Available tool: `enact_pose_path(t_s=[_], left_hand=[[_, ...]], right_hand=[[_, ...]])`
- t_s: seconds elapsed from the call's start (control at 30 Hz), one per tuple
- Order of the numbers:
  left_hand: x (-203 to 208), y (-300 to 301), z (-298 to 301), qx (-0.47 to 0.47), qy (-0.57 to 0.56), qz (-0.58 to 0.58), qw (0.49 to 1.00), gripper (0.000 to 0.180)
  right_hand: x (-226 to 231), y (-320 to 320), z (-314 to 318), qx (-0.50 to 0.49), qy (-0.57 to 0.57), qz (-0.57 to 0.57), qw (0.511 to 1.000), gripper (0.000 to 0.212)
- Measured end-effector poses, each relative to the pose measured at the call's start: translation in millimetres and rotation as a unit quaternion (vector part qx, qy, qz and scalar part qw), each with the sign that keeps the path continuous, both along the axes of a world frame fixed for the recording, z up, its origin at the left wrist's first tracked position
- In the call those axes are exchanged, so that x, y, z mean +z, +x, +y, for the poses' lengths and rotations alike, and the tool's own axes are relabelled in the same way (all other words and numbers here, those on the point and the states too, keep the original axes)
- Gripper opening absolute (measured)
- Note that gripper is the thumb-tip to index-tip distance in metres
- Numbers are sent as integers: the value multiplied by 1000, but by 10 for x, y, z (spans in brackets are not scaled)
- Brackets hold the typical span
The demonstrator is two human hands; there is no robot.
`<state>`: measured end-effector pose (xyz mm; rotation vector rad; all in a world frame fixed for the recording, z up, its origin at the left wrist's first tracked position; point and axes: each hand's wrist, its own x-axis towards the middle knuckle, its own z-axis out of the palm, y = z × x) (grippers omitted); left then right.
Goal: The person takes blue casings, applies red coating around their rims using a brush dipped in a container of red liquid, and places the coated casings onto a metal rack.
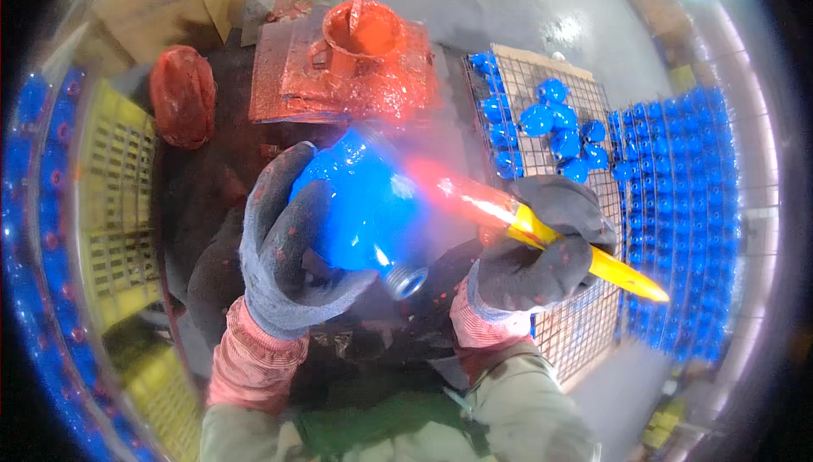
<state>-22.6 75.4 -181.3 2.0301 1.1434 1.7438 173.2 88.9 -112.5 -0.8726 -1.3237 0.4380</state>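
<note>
Glossy blue rounded part point(360, 199), tilted (threaded neck point(404, 282) lower right); yellow-handled brush point(479, 198) slanting beside it, forward end red

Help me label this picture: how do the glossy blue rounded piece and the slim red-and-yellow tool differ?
The blue piece is bulky, with a short round neck; the tool is long and tapered. The piece is mostly blue; the tool changes from red to yellow. The left hand holds the piece, the right hand the tool. Both look shiny.
</note>
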Motion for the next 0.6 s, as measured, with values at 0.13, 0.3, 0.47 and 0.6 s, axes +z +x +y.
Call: enact_pose_path(t_s=[0.13, 0.3, 0.47, 0.6], left_hand=[[38, -6, 5, 3, 3, 42, 999, 77], [123, -43, -24, -2, -66, 14, 998, 77], [141, 104, -59, -72, -175, -236, 953, 92], [152, 33, -101, -156, -320, -428, 831, 86]], right_hand=[[8, -96, -1, -8, -39, 16, 999, 33], [-8, 29, 41, -11, 3, -17, 1000, 26], [-55, -119, -17, -47, -26, -3, 999, 31], [-126, -95, 10, -51, -9, 8, 999, 36]])
